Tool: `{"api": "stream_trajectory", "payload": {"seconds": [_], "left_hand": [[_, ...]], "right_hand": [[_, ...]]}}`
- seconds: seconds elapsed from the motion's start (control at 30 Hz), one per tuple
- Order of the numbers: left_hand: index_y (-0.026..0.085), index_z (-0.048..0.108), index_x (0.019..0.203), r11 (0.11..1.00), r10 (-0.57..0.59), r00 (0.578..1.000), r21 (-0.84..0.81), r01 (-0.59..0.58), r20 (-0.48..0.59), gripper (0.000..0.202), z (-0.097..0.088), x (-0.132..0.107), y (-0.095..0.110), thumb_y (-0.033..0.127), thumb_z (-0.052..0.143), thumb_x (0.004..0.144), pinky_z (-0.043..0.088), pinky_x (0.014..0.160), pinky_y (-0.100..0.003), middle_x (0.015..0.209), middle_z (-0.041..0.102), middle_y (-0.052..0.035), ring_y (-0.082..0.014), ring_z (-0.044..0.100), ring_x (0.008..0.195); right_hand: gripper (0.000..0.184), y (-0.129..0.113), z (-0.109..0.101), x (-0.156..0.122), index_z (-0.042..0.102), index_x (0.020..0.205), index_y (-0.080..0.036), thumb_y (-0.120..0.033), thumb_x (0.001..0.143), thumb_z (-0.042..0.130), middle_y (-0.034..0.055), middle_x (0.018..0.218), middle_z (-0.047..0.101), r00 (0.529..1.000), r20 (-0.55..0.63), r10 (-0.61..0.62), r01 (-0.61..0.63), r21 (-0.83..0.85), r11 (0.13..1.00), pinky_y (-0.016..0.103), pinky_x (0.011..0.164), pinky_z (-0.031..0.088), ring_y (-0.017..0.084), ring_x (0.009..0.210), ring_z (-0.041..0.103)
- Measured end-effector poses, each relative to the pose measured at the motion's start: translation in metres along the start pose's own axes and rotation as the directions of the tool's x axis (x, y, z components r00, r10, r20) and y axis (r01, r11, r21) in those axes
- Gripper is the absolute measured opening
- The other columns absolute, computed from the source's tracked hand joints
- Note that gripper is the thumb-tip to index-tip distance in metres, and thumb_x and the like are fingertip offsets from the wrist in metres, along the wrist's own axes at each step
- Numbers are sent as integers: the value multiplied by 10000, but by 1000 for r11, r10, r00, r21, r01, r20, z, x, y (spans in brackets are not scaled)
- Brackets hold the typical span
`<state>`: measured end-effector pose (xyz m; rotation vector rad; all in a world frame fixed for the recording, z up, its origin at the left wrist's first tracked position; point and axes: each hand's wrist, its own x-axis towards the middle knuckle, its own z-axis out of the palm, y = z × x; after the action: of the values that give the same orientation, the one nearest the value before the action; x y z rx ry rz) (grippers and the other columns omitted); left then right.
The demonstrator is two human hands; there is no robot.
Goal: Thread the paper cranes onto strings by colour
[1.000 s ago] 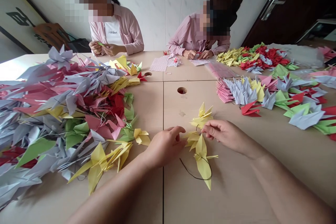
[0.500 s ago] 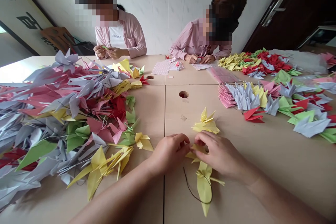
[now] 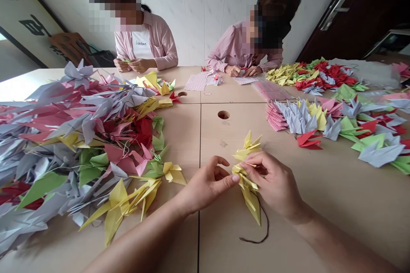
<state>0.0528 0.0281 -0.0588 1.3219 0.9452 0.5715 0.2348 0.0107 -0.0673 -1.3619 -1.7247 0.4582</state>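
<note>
Between thumb and fingers, my right hand [image 3: 277, 183] pinches a folded yellow paper crane [image 3: 252, 207] just above the table. My left hand [image 3: 206, 185] has its fingers apart, with the thumb tip against the left side of the yellow paper. A dark cord [image 3: 267, 224] trails from the lower end of the paper, its loose end curling on the table. Right behind my hands is another yellow paper crane [image 3: 246, 147]; whether it touches the held one I cannot tell. My right fingers hide part of the held folds.
A large heap of strung paper cranes [image 3: 64, 123] covers the table's left side. More cranes [image 3: 374, 136] lie at right, beside a row of grey cranes [image 3: 296, 117]. Two people sit opposite with papers [image 3: 196, 82]. The table [image 3: 179, 132] has a round hole [image 3: 223, 114].
My left hand has loosened its pinch and its fingers have spread. The yellow paper has been gathered up into my right hand. The cord has swung right and down.
</note>
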Motion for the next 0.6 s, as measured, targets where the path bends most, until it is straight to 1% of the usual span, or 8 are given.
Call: {"api": "stream_trajectory", "payload": {"seconds": [0.1,0.2,0.27,0.33,0.4,0.43,0.5,0.6], "left_hand": [[188,420,1046,998,-17,1000,-61,18,22,408,3,0,-1,366,654,762,350,595,-219,723,570,33,-94,482,638],[188,462,1014,999,-38,999,-32,37,-15,312,2,1,0,302,626,773,302,548,-202,665,543,59,-71,412,567],[178,499,963,999,-39,998,-14,39,-44,245,0,1,3,295,609,779,270,531,-197,641,540,60,-67,377,552],[171,516,925,999,-40,996,-13,39,-75,210,-2,1,5,291,604,777,264,534,-193,626,545,57,-67,371,554],[170,523,924,999,-41,995,3,42,-92,201,-3,1,7,276,601,772,265,536,-192,629,558,54,-68,361,550],[173,529,930,999,-39,995,24,41,-95,194,-4,1,7,267,592,773,264,531,-192,645,576,49,-69,356,548],[182,548,939,995,-27,994,95,38,-109,172,-4,0,7,247,564,781,260,520,-196,695,615,33,-74,352,549],[205,582,943,976,11,983,217,29,-181,174,-4,-2,7,220,563,770,278,529,-201,714,618,34,-84,381,570]], "right_hand": [[146,1,1,-1,568,784,-208,-336,849,591,23,739,650,993,39,107,-110,82,991,258,593,502,148,648,613],[212,3,0,1,568,776,-201,-402,828,608,19,712,642,967,111,227,-245,186,952,247,560,501,146,629,608],[233,3,0,3,571,786,-197,-423,820,614,18,715,638,951,162,264,-297,233,926,244,562,501,146,637,605],[232,3,-1,4,583,830,-197,-427,819,614,18,738,639,936,229,266,-321,249,914,245,572,498,147,651,601],[226,1,-1,4,604,869,-197,-420,831,598,25,775,642,915,317,250,-331,236,914,249,582,492,151,672,596],[221,1,-1,4,616,860,-195,-413,840,584,27,781,638,905,353,237,-325,218,920,251,587,485,153,682,590],[232,-1,-1,5,624,785,-189,-401,854,563,23,749,613,895,389,217,-308,189,932,250,588,462,151,683,566],[262,0,-2,6,603,731,-183,-417,845,573,1,684,559,876,424,231,-350,228,909,238,564,423,135,646,524]]}}
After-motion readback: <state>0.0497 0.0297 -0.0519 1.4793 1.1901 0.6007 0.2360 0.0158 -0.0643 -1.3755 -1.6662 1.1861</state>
